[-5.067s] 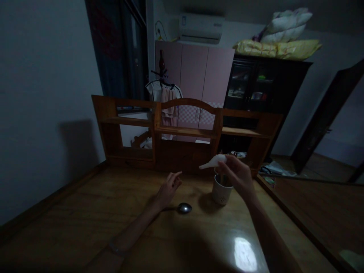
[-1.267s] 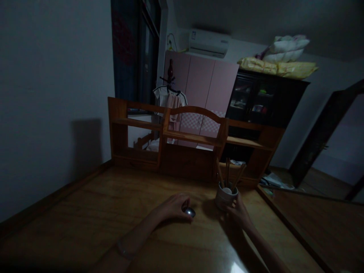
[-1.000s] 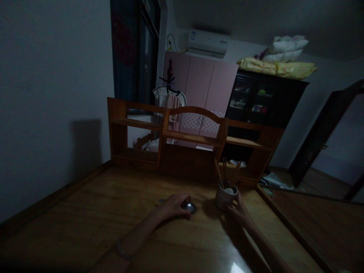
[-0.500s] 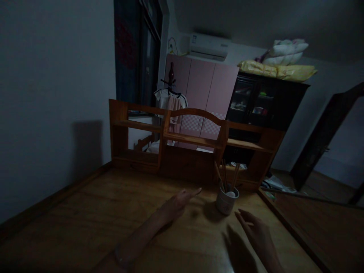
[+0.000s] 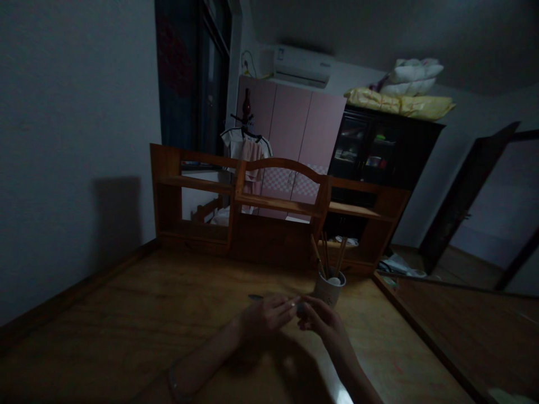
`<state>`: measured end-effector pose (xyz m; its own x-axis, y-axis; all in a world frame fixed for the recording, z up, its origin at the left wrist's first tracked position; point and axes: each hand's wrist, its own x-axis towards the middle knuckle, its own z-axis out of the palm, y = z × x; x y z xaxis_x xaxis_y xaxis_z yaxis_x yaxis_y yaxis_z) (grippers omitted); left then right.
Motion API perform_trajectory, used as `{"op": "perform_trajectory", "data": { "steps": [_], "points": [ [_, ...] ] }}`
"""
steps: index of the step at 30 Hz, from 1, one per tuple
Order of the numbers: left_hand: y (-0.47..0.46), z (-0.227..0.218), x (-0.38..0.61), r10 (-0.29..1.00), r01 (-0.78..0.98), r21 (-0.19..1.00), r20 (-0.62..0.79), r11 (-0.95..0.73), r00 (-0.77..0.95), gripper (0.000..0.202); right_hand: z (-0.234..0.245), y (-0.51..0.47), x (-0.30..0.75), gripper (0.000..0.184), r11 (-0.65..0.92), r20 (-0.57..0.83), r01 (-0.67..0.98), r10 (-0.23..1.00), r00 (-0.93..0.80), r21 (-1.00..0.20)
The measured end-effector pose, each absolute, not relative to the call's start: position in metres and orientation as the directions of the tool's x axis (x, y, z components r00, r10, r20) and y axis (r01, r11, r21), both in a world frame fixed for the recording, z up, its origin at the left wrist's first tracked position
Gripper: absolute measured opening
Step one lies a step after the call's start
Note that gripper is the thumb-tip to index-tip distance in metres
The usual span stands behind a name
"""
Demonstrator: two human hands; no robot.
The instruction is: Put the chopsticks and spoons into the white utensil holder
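Note:
My left hand and my right hand meet above the wooden desk, fingertips nearly touching. A slim dark stick-like object, perhaps a pen, pokes out to the left behind my left hand, whose closed fingers hide its middle. Between the fingertips of both hands a small dark piece shows; the dim light hides whether it is the same object's end. My right hand pinches there with thumb and fingers. Just beyond my right hand stands a light-coloured cup holding several thin sticks and a white rounded thing.
A wooden shelf unit rises along the desk's far edge. On the left is a wall. A raised wooden edge borders the desk on the right. Farther back stand a pink wardrobe and a dark cabinet.
My hands, apart on either side of the cup before, have come together in front of it. A slim dark object now shows at my left hand. The view has shifted slightly.

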<state>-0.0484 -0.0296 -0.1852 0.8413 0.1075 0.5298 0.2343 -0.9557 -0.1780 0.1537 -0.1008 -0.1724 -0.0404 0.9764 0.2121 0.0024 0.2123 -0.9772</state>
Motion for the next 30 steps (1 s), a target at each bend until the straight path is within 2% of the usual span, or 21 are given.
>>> {"op": "perform_trajectory", "data": {
  "steps": [3, 7, 9, 12, 14, 17, 19, 25, 30],
  "points": [
    [-0.030, -0.184, -0.046, 0.149, 0.259, -0.118, 0.568, -0.959, 0.810, 0.041, -0.162, -0.106, 0.156, 0.040, 0.320, 0.322, 0.148, 0.947, -0.016, -0.936],
    [-0.030, -0.178, -0.050, 0.269, 0.299, 0.061, 0.631, -0.952, 0.728, 0.056, -0.119, -0.114, 0.189, 0.030, 0.424, 0.548, 0.502, 0.827, 0.125, -0.754],
    [-0.029, -0.176, -0.054, 0.334, 0.317, 0.147, 0.643, -0.937, 0.690, 0.061, -0.089, -0.115, 0.218, 0.030, 0.389, 0.635, 0.629, 0.739, 0.224, -0.673],
    [-0.026, -0.175, -0.059, 0.426, 0.356, 0.246, 0.647, -0.901, 0.632, 0.058, -0.047, -0.108, 0.267, 0.029, 0.279, 0.765, 0.780, 0.533, 0.360, -0.561],
    [-0.023, -0.176, -0.061, 0.470, 0.367, 0.298, 0.642, -0.881, 0.607, 0.057, -0.028, -0.097, 0.295, 0.028, 0.185, 0.790, 0.846, 0.498, 0.357, -0.499],
    [-0.019, -0.179, -0.061, 0.504, 0.368, 0.347, 0.636, -0.863, 0.584, 0.054, -0.018, -0.077, 0.320, 0.029, 0.065, 0.823, 0.940, 0.505, 0.259, -0.336],
    [-0.017, -0.180, -0.061, 0.522, 0.375, 0.365, 0.635, -0.852, 0.569, 0.052, -0.020, -0.064, 0.325, 0.029, 0.039, 0.816, 0.963, 0.540, 0.204, -0.267],
    [-0.016, -0.182, -0.060, 0.552, 0.386, 0.395, 0.617, -0.833, 0.561, 0.051, -0.042, -0.037, 0.313, 0.024, 0.033, 0.744, 0.982, 0.658, 0.118, -0.185],
    [-0.017, -0.180, -0.060, 0.561, 0.389, 0.405, 0.600, -0.828, 0.569, 0.050, -0.059, -0.023, 0.308, 0.022, 0.044, 0.677, 0.984, 0.731, 0.087, -0.173]
  ]
}}
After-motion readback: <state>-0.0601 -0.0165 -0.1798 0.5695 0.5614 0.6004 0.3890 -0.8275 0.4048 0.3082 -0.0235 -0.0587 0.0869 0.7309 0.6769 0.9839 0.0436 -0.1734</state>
